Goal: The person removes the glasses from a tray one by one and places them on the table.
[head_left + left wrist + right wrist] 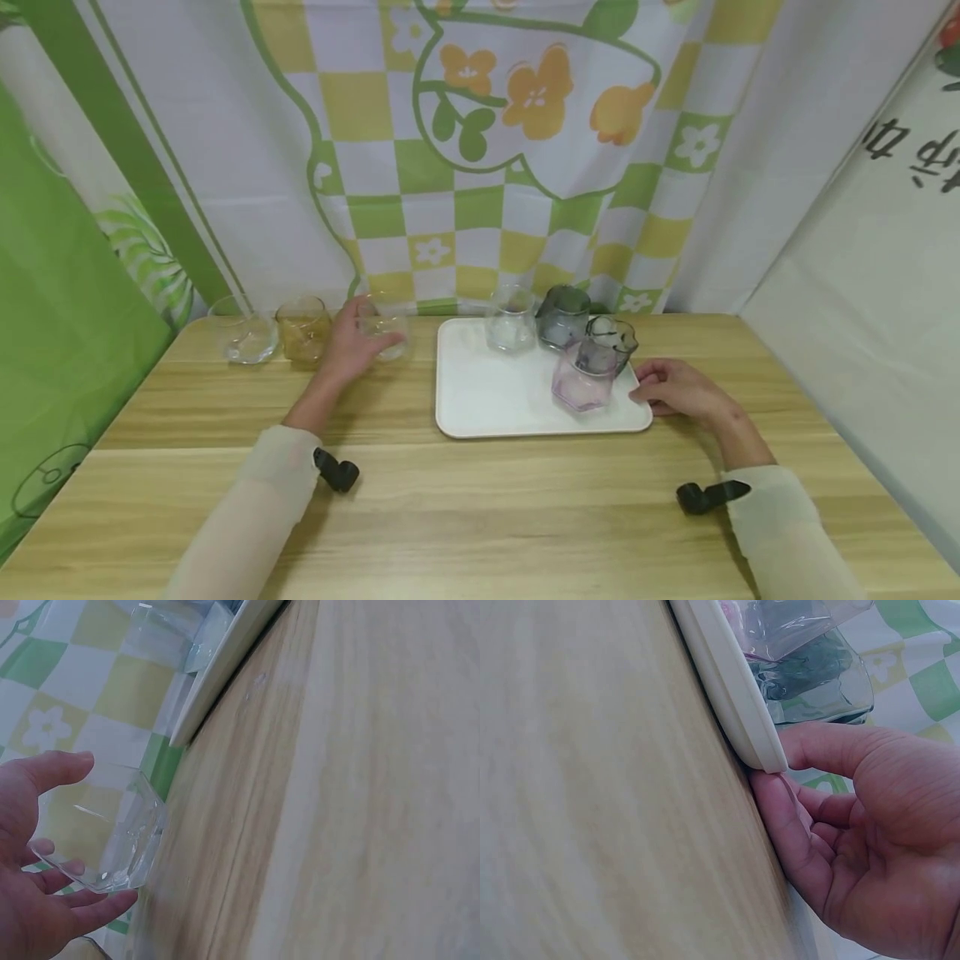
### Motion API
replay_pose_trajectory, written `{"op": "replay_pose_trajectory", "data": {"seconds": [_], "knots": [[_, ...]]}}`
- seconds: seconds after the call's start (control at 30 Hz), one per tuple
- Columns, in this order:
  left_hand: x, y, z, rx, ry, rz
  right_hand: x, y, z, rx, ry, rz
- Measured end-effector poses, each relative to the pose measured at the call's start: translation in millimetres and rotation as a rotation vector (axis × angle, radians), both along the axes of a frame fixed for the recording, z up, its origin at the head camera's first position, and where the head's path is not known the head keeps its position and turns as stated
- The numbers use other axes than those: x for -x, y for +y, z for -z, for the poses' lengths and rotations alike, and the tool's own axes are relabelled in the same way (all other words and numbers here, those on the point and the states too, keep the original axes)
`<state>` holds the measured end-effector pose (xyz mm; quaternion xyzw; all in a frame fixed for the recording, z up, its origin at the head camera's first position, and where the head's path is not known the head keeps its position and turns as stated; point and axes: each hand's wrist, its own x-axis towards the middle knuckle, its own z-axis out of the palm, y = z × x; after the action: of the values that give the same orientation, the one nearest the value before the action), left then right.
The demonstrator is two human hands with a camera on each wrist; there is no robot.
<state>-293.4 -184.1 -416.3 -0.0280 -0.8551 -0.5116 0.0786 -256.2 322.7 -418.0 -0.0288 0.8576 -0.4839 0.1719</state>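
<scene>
Nearest is the wooden table point(480, 508), wide and flat, so it makes a good steady floor for the glasses. A black wrist camera point(341, 475) sits on the left sleeve point(247, 508), likely there so it can watch the hand.

A bit farther on is the white tray point(487, 400), in the middle of the table. Its raised rim probably helps stop things sliding off. The right hand point(682, 387) pinches its right edge, with the thumb on top and a finger tucked below, maybe to keep it from slipping.

The pink glass point(583, 396) stands nearest on the tray, at the right. Just behind it is the smoky glass point(621, 342); whether they touch is hard to tell.

Farther back, left of the tray, the left hand point(345, 346) curls round the held glass point(112, 840), thumb on one side and fingers on the other. That looks like a good way to hug a smooth, round side. How tight the hold is cannot be told.

The amber glass point(303, 329) is left of that hand, and the end glass point(251, 337) is farther left. At the tray's far side are the plain glass point(512, 321) and the dark glass point(562, 317), all upright, so they should not roll. Farthest of all hangs the checked curtain point(480, 183).
</scene>
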Motion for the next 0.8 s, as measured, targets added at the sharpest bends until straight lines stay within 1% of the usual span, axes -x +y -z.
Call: {"op": "replay_pose_trajectory", "data": {"seconds": [0.13,0.33,0.57,0.8], "knots": [[1.7,-1.7,0.5,-0.009,-0.031,-0.02,1.3,0.3,-0.4,-0.003,0.002,-0.001],[1.8,-4.0,0.7,-0.026,-0.036,-0.024,0.7,0.5,-0.1,-0.002,-0.004,0.0],[0.1,-6.0,0.3,-0.007,-0.03,-0.006,1.3,0.1,0.1,-0.005,-0.001,-0.001],[-2.3,-6.0,0.6,0.001,-0.043,0.0,1.4,0.1,1.0,0.0,-0.003,0.0]]}}
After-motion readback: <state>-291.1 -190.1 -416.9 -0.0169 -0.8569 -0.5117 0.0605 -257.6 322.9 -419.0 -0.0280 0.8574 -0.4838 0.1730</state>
